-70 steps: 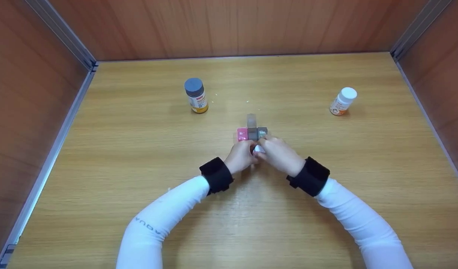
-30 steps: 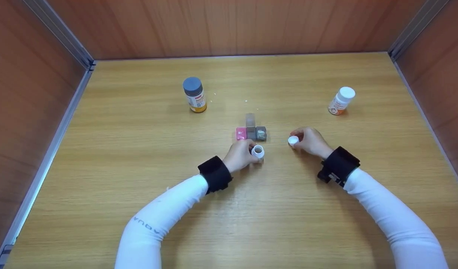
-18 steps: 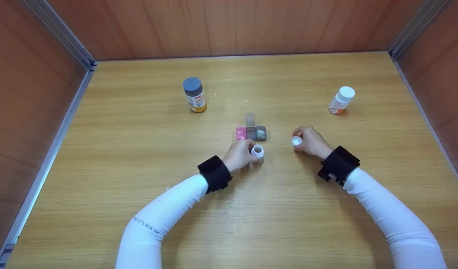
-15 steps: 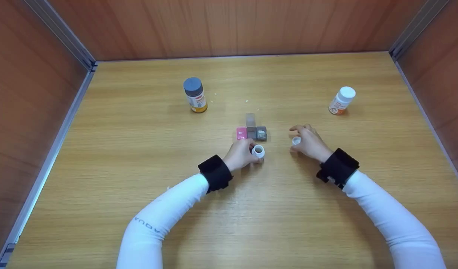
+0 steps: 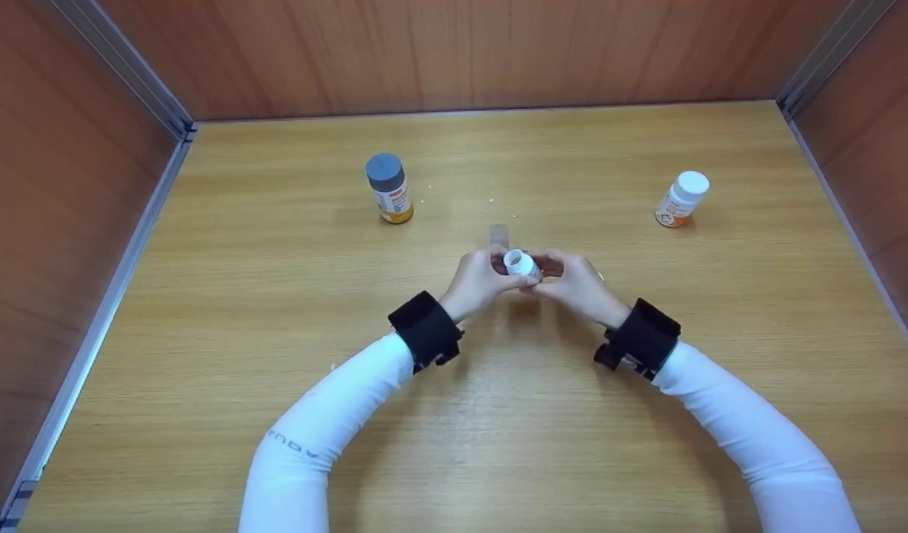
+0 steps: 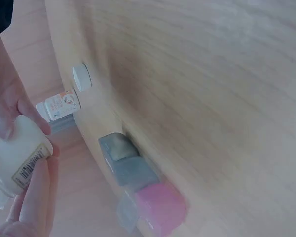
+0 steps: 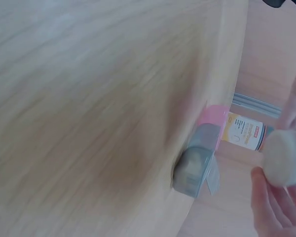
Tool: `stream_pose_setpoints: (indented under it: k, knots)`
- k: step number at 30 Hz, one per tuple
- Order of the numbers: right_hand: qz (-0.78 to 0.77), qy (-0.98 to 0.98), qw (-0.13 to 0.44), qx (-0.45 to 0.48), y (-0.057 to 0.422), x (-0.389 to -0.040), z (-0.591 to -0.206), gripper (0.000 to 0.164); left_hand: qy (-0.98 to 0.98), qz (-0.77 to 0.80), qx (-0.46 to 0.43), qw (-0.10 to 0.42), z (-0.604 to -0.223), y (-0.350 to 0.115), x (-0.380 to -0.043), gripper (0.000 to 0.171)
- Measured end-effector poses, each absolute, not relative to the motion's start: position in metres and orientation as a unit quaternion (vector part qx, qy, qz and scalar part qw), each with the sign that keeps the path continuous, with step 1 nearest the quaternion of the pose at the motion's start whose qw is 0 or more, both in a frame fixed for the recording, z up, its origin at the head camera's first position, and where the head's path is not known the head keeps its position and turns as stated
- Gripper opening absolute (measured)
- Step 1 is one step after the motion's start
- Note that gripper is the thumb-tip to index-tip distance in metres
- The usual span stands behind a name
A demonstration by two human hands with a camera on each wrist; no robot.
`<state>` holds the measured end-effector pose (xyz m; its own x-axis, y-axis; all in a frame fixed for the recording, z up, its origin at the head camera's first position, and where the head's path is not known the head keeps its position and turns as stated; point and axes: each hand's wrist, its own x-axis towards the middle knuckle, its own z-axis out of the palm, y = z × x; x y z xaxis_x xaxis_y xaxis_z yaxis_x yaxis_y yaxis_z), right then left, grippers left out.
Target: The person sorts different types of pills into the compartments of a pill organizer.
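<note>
My left hand [image 5: 478, 280] and right hand [image 5: 578, 285] both grip a small white pill bottle [image 5: 523, 266], uncapped and tilted with its mouth toward the upper left. Its barcode label faces the left wrist camera. Below the bottle lies a small pill box with a pink compartment [image 6: 162, 207] and two grey ones [image 6: 134, 172]. One translucent lid [image 5: 499, 235] stands open, and a pale content shows in the end grey compartment [image 7: 192, 168]. In the head view my hands hide most of the box. The white cap [image 6: 82, 77] rests on the table beside the right hand.
A dark-capped bottle [image 5: 389, 189] with a yellow base stands back left. Back right is a white-capped bottle [image 5: 682, 200] with an orange label. Tiny white crumbs dot the table [image 5: 276, 259] near the middle. Wooden panels [image 5: 454, 55] wall in three sides.
The right hand took off the cap, set it down on the right and came back to the bottle. The left hand has raised the bottle forward over the pill box, and it now tilts.
</note>
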<state>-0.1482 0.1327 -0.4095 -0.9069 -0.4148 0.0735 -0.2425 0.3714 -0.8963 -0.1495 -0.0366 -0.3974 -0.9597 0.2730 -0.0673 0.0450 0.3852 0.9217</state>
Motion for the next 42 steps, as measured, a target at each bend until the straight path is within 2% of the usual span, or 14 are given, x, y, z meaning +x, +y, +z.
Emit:
stream_pose_setpoints:
  k: [9,15,20,24,27,30,36,42]
  knots:
    - [-0.505,0.842,0.055,-0.18,0.133,-0.161,-0.407,0.044,0.835,0.526,0.112,0.119,-0.393,-0.05,-0.166,0.037]
    - [-0.466,0.868,0.067,-0.157,0.135,-0.171,-0.408,0.046,0.921,0.353,0.141,0.083,-0.396,-0.064,-0.182,0.036]
    - [-0.413,0.894,0.083,-0.156,0.133,-0.177,-0.411,0.045,0.947,0.256,0.172,0.094,-0.406,-0.067,-0.186,0.037]
    - [-0.371,0.909,0.079,-0.175,0.128,-0.181,-0.411,0.043,0.949,0.235,0.192,0.09,-0.414,-0.065,-0.186,0.023]
    - [-0.339,0.917,0.057,-0.203,0.124,-0.183,-0.411,0.04,0.948,0.227,0.204,0.089,-0.416,-0.064,-0.186,0.011]
    - [-0.293,0.926,0.016,-0.238,0.122,-0.184,-0.413,0.036,0.947,0.227,0.209,0.091,-0.416,-0.063,-0.186,0.007]
    - [-0.211,0.919,-0.082,-0.322,0.121,-0.184,-0.418,0.034,0.946,0.227,0.213,0.093,-0.415,-0.063,-0.185,0.007]
    - [-0.163,0.908,-0.136,-0.362,0.118,-0.185,-0.419,0.035,0.946,0.231,0.209,0.093,-0.415,-0.064,-0.187,0.008]
